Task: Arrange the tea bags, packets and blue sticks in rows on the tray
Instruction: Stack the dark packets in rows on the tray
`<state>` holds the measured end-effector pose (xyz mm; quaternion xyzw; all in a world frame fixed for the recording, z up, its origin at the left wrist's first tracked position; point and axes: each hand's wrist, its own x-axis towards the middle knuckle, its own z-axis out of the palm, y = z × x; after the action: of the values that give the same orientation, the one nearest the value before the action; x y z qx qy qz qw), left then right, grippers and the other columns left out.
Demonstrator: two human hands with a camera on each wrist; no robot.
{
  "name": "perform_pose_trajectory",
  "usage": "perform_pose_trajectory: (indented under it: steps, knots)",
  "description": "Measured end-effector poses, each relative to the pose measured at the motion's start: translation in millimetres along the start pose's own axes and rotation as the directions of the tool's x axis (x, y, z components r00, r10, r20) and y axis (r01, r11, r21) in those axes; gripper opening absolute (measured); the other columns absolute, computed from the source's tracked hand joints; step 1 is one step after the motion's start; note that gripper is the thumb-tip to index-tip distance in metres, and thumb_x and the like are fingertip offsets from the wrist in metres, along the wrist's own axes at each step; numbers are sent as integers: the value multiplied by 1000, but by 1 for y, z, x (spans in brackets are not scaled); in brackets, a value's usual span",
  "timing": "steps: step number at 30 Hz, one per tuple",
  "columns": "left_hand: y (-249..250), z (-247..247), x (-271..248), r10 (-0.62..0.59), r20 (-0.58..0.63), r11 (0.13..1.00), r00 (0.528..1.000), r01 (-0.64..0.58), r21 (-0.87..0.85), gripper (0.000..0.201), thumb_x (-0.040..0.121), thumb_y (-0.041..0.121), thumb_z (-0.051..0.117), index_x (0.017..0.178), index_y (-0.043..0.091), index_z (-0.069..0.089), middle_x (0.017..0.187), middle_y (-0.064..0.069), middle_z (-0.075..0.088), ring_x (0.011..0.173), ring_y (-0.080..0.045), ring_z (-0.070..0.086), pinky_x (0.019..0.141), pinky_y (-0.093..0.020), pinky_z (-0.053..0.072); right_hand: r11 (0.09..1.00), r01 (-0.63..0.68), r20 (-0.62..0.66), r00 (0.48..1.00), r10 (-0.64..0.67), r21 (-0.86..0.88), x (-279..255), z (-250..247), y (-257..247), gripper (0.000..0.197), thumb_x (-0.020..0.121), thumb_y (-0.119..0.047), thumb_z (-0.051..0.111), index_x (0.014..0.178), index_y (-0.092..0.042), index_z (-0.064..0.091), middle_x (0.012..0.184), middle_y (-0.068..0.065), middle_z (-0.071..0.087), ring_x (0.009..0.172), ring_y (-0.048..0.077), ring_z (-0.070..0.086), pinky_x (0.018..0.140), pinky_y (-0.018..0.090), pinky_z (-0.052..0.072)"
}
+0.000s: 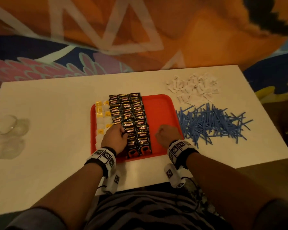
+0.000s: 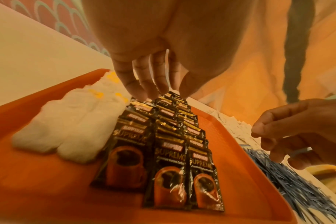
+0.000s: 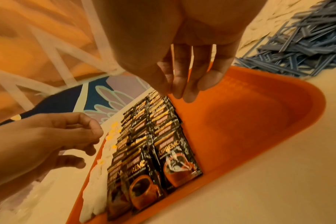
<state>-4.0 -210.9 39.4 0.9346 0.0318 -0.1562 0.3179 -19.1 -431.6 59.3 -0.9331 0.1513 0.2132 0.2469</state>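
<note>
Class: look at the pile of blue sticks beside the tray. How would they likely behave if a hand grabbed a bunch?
The blue sticks look thin and light, so probably easy to lift. They lie crisscrossed, so a bunch would likely come up tangled. They look flat, so unlikely to roll.

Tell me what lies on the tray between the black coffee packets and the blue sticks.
Bare red tray floor, with the right hand over its near part, lies between coffee packets and blue sticks, per the head view.

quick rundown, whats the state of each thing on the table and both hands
tea bags: in rows at tray's left
coffee packets: three overlapping rows on tray
tray: right part bare
blue sticks: loose pile, off tray
white packets: loose heap, off tray
left hand: over the coffee packets, holding nothing
right hand: loosely curled, holding nothing
</note>
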Motion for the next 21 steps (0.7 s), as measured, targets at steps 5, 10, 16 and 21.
perform_pose_trajectory:
  steps: [5,10,16,21]
  knots:
    - [34,10,20,156,153,978,976,-174,116,11,92,26,63,98,19,55,106,-1,54,105,-23,53,86,-33,45,993,-75,-43,996,79,88,-13,-9,21,18,91,-21,47,77,-20,58,80,5,65,69,21,61,57,29,52]
    - [85,34,42,211,307,917,928,-297,267,41,93,43,62,127,21,54,135,-6,41,128,-28,41,106,-41,41,977,-141,-46,988,150,160,-15,-17,57,17,92,-22,52,85,-12,65,79,8,68,71,24,65,65,38,59]
    - [165,74,103,220,375,834,900,-373,406,60,87,47,69,137,20,49,148,-10,33,135,-32,36,110,-48,39,968,-97,-7,995,102,233,12,-33,103,18,91,-19,52,78,-22,65,72,-1,68,65,17,64,63,33,58]
    - [229,112,180,219,331,793,918,-365,488,56,87,42,70,128,11,51,140,-14,35,129,-36,34,105,-49,41,958,-37,-21,999,45,284,29,-58,145,16,92,-21,57,81,-15,67,74,-2,68,67,11,60,66,27,50]
